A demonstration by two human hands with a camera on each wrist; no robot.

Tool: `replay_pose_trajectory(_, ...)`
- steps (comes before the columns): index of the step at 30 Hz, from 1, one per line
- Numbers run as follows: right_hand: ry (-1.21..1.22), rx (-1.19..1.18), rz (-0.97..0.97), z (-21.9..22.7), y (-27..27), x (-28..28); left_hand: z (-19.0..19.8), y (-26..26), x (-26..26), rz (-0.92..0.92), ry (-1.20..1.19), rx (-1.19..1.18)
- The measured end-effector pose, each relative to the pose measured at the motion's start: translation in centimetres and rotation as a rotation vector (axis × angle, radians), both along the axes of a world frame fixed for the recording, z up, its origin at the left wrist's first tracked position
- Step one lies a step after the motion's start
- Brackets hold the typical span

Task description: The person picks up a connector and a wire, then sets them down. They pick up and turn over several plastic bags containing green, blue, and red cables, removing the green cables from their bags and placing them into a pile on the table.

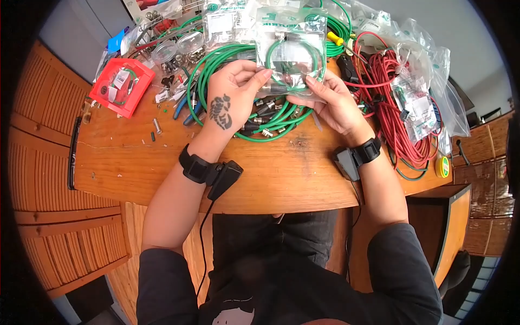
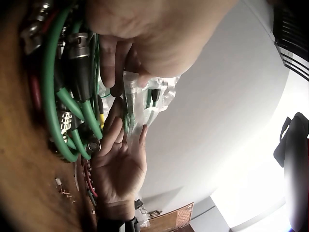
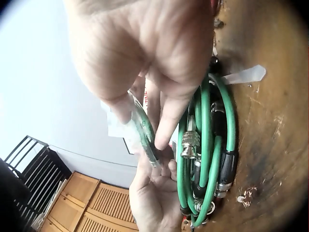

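Observation:
A clear plastic bag with a coiled green cable inside is held up between both hands. My left hand pinches its left side, thumb on the front face. At its lower right corner, my right hand grips the bag with the thumb in front and fingers behind. In the right wrist view, the bag is seen edge-on between thumb and fingers. Beneath the hands, a bundle of thick green cables with metal-ended connectors lies coiled on the wooden table.
A red tray with a small bagged green cable stands at the left. Coiled red cables and clear plastic bags crowd the right. A bolt and small scraps lie left of the coil. A round yellow tin sits near the right edge.

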State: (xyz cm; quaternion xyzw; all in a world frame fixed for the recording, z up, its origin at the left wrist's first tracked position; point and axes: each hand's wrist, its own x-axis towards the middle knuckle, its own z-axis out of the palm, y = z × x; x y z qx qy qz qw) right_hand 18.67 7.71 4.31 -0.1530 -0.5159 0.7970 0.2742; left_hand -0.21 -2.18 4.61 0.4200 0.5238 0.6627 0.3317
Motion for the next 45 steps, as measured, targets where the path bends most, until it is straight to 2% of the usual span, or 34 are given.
replay_pose_trajectory(2, 0.030, -0.010, 0.005, 0.0, -0.4, -0.2, -0.5, 0.1, 0.2, 0.018, 0.015, 0.000)
replay_pose_trajectory(4, 0.059, -0.018, 0.016, 0.1, -0.6, -0.2, -0.4, 0.0, 0.5, 0.127, 0.190, 0.148)
replay_pose_trajectory(6, 0.040, -0.025, 0.040, 0.3, -0.8, -0.4, 0.4, -0.4, 0.6, 0.166, 0.227, 0.180)
replay_pose_trajectory(8, 0.037, -0.018, 0.072, 0.4, -1.3, -0.4, 1.0, -0.8, 0.4, 0.168, 0.654, 0.201)
replay_pose_trajectory(9, 0.021, 0.045, 0.052, 0.6, -1.8, -0.3, 0.7, -0.8, 0.5, 0.212, 0.756, 0.177)
replay_pose_trajectory(10, 0.005, 0.109, 0.031, 0.7, -2.0, -0.2, 0.8, -0.9, 0.7, 0.213, 0.753, 0.176)
replay_pose_trajectory(11, -0.029, 0.260, 0.024, 0.5, -1.8, -0.2, 0.9, -1.0, 0.8, 0.237, 0.830, 0.192)
replay_pose_trajectory(12, -0.030, 0.265, 0.027, 0.7, -1.9, -0.4, 1.0, -1.1, 0.9, 0.265, 0.908, 0.209)
replay_pose_trajectory(14, 0.049, 0.060, 0.083, 1.1, -2.6, -0.6, 1.1, -1.3, 1.0, 0.267, 0.887, 0.204)
replay_pose_trajectory(16, 0.025, 0.075, 0.083, 1.1, -2.7, -0.7, 0.9, -1.1, 1.0, 0.319, 0.880, 0.292)
replay_pose_trajectory(18, 0.020, -0.011, 0.116, 1.5, -3.1, -0.8, 0.8, -1.2, 1.1, 0.346, 0.892, 0.277)
replay_pose_trajectory(20, -0.004, 0.037, 0.089, 1.5, -3.4, -1.1, 0.8, -1.3, 1.0, 0.384, 0.906, 0.259)
replay_pose_trajectory(23, 0.026, 0.070, 0.021, 0.8, -3.5, -1.4, 0.6, -1.3, 0.9, 0.348, 0.908, 0.232)
replay_pose_trajectory(29, -0.049, 0.185, -0.025, -0.6, -2.3, -1.4, -0.3, -0.7, 1.1, 0.356, 0.913, 0.319)
replay_pose_trajectory(31, -0.082, 0.233, -0.085, -0.6, -2.1, -1.3, -0.4, -0.6, 1.3, 0.243, 0.715, 0.292)
replay_pose_trajectory(32, -0.083, 0.234, -0.084, -0.4, -2.2, -1.3, -0.4, -0.6, 1.4, 0.245, 0.713, 0.293)
replay_pose_trajectory(34, -0.018, 0.068, -0.061, 0.2, -2.7, -1.3, -0.1, -0.7, 1.5, 0.128, 0.474, 0.193)
replay_pose_trajectory(37, 0.024, 0.025, -0.020, 0.4, -2.3, -1.1, 0.2, -0.9, 1.7, 0.089, 0.349, 0.151)
replay_pose_trajectory(38, 0.022, 0.027, -0.019, 0.6, -2.3, -1.1, 0.2, -0.8, 1.5, 0.090, 0.347, 0.153)
replay_pose_trajectory(40, 0.054, 0.040, 0.013, 0.8, -2.5, -1.0, 0.1, -0.6, 1.1, 0.198, 0.664, 0.371)
replay_pose_trajectory(43, 0.004, 0.042, -0.066, 0.0, -2.3, -1.0, 0.4, -0.8, 1.0, 0.184, 0.717, 0.385)
replay_pose_trajectory(45, 0.044, 0.018, -0.035, 0.5, -2.5, -0.9, 0.6, -0.8, 1.1, 0.196, 0.746, 0.398)
